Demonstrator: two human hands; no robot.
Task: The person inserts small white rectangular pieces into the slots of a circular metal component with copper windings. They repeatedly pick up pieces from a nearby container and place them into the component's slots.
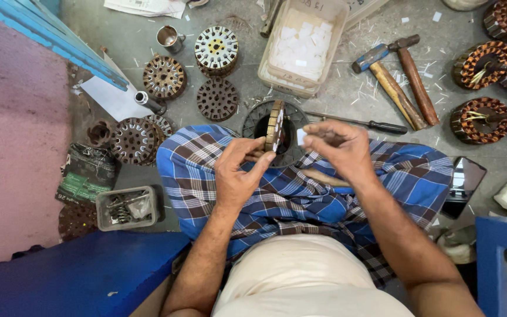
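My left hand (239, 173) holds a round slotted metal stator core (275, 125) on edge, thumb against its rim, above my lap covered in blue checked cloth (300, 194). My right hand (338, 147) is just to its right, fingers pinched on a small white paper slip (301, 137) close to the core's face. Under the core lies a dark round wire grille (259, 120) on the floor.
Several bare stator cores (164, 76) lie on the grey floor at the left. A plastic tub of white slips (301, 47) stands ahead. Two hammers (403, 82), a screwdriver (371, 124) and copper-wound stators (481, 120) lie at the right. A small box of screws (126, 206) sits at the left.
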